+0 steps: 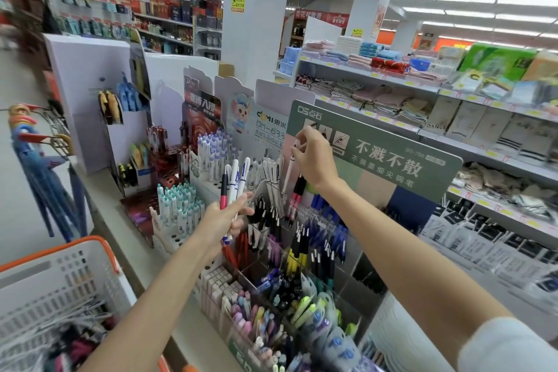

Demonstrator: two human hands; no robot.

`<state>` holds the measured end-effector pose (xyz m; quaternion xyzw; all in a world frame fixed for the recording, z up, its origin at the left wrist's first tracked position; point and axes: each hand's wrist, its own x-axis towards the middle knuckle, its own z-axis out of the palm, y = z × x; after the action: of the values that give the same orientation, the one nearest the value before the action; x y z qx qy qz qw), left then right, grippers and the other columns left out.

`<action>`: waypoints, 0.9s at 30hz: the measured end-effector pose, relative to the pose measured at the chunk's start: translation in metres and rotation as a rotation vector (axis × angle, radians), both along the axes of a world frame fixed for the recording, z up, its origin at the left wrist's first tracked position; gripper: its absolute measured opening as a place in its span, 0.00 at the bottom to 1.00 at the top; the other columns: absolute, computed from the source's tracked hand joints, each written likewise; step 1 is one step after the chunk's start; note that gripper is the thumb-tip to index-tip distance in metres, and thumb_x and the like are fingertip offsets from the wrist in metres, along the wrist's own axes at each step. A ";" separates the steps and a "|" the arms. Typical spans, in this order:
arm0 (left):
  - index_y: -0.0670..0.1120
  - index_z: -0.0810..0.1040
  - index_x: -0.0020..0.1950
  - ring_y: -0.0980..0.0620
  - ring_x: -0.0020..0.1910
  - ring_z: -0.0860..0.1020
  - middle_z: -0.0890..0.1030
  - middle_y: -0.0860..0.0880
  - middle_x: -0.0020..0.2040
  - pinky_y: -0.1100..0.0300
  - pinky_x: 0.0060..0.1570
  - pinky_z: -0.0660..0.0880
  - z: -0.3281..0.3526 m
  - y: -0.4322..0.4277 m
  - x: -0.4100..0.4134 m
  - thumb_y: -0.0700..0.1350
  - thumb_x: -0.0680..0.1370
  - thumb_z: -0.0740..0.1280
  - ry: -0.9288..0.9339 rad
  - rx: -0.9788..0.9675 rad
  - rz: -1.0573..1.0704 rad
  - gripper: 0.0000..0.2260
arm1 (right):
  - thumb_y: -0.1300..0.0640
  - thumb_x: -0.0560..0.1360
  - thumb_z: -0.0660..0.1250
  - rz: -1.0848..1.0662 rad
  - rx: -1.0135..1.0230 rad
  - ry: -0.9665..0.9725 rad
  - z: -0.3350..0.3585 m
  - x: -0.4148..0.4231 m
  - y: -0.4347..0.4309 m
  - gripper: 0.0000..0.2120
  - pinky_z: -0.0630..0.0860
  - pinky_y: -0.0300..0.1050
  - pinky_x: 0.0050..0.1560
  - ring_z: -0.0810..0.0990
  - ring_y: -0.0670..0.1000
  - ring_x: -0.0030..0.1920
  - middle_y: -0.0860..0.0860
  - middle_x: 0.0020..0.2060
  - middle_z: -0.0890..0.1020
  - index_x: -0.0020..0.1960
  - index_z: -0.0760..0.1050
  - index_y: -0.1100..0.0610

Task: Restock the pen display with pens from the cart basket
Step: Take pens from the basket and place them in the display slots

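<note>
a: left hand (223, 220) first: fingers curled round a bunch of pens (233, 181), mostly white with one red-and-black, tips up. the cart basket (75, 246) sits low at the left with more stock lying in it.
b: and the right hand (314, 157)?
a: farther in, raised over the pen display (302, 238). thumb and fingertips pinch one white pen (290, 172) by its top, barrel hanging toward the rows of black and blue pens.
b: what might go wrong?
a: i'd say the bunch could slip, since the pens fan out in that grip. the slots are also crowded, so the hanging pen could catch a neighbour or land in the wrong compartment. behind stands the green header card (377, 157), then shelves of folded towels (377, 96).
</note>
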<state>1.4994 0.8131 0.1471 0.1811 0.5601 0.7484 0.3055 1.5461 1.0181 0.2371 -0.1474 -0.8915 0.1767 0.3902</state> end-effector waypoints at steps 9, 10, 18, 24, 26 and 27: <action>0.44 0.79 0.62 0.58 0.25 0.64 0.75 0.49 0.36 0.67 0.22 0.61 -0.004 -0.001 0.000 0.53 0.81 0.62 -0.006 0.018 -0.022 0.16 | 0.61 0.77 0.70 -0.061 0.039 -0.239 -0.017 -0.009 -0.004 0.07 0.74 0.46 0.39 0.79 0.53 0.40 0.53 0.39 0.82 0.40 0.78 0.59; 0.45 0.79 0.61 0.58 0.25 0.64 0.75 0.48 0.38 0.67 0.21 0.61 -0.003 -0.001 0.002 0.51 0.81 0.62 -0.008 0.010 -0.022 0.15 | 0.60 0.77 0.70 -0.071 0.064 -0.268 -0.018 -0.009 -0.004 0.08 0.72 0.44 0.38 0.79 0.54 0.39 0.53 0.38 0.83 0.40 0.79 0.59; 0.43 0.78 0.62 0.57 0.31 0.74 0.81 0.43 0.51 0.69 0.24 0.71 0.001 0.002 0.005 0.43 0.83 0.61 -0.073 0.059 -0.059 0.11 | 0.61 0.79 0.64 -0.013 0.013 -0.149 0.007 0.002 -0.004 0.09 0.81 0.48 0.46 0.83 0.52 0.42 0.53 0.45 0.86 0.52 0.83 0.61; 0.43 0.78 0.63 0.58 0.33 0.79 0.85 0.47 0.53 0.67 0.29 0.76 0.015 0.014 0.014 0.45 0.83 0.62 -0.012 0.040 -0.088 0.12 | 0.59 0.77 0.69 0.178 -0.257 -0.223 0.023 0.018 -0.008 0.10 0.81 0.46 0.55 0.84 0.49 0.47 0.53 0.49 0.85 0.57 0.81 0.60; 0.43 0.79 0.62 0.58 0.30 0.78 0.86 0.47 0.51 0.66 0.27 0.75 0.020 0.020 0.019 0.45 0.83 0.62 0.016 0.027 -0.096 0.11 | 0.56 0.77 0.70 0.264 -0.345 -0.260 0.023 0.022 -0.011 0.13 0.81 0.44 0.54 0.85 0.48 0.47 0.52 0.49 0.86 0.60 0.79 0.59; 0.43 0.79 0.61 0.58 0.29 0.78 0.86 0.47 0.48 0.66 0.26 0.74 0.023 0.023 0.021 0.45 0.83 0.62 0.024 0.022 -0.100 0.10 | 0.55 0.77 0.71 0.300 -0.376 -0.266 0.023 0.024 -0.013 0.14 0.81 0.43 0.53 0.85 0.48 0.46 0.52 0.49 0.86 0.61 0.79 0.59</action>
<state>1.5209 0.8359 0.1697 0.2212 0.5457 0.7360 0.3340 1.5697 1.0047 0.2602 -0.1056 -0.8984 0.3738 0.2049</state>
